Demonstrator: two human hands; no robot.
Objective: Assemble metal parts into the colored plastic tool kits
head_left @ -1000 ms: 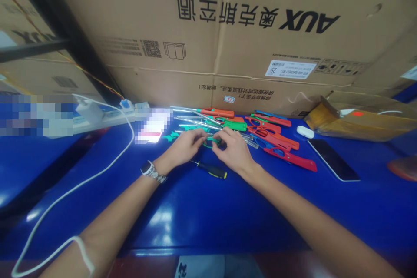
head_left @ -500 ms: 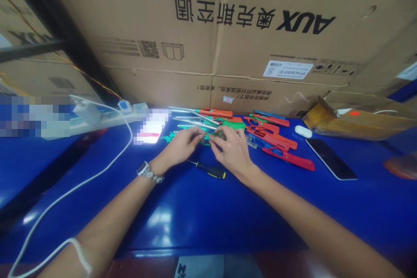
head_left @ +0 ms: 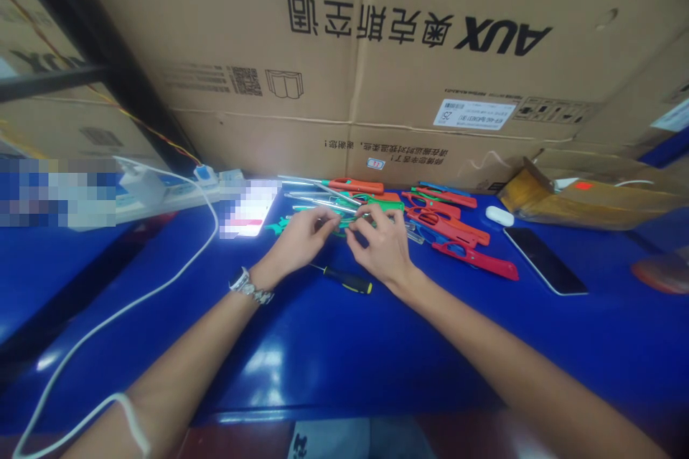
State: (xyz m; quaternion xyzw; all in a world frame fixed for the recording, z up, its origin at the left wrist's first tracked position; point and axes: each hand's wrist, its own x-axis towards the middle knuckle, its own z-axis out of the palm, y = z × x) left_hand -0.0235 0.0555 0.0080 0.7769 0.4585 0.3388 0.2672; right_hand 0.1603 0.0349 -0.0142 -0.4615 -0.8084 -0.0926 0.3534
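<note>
Both hands work close together over the blue table, fingertips a small gap apart. My left hand [head_left: 303,238], wearing a metal-band watch [head_left: 250,285], is closed in a pinch. Thumb and forefinger of my right hand [head_left: 383,242] are also pinched. What either holds is too small to make out, with green bits showing between them. Just behind lie stick lighters and their parts: an orange lighter handle [head_left: 356,186], a green handle [head_left: 390,206] and thin metal tubes [head_left: 317,205]. Below the hands rests a screwdriver [head_left: 349,280] with a black and yellow grip.
Several red and blue handle shells, including a red one [head_left: 479,259], lie at right. Beyond are a dark phone [head_left: 546,262], a white case [head_left: 499,216] and an open carton [head_left: 597,193]. A lit phone [head_left: 250,208] and white cable [head_left: 161,289] are left. A large cardboard box [head_left: 242,29] stands behind.
The fingertips have shifted slightly and the green piece between them shows less. The view has moved a little; the lighters and screwdriver stay where they were.
</note>
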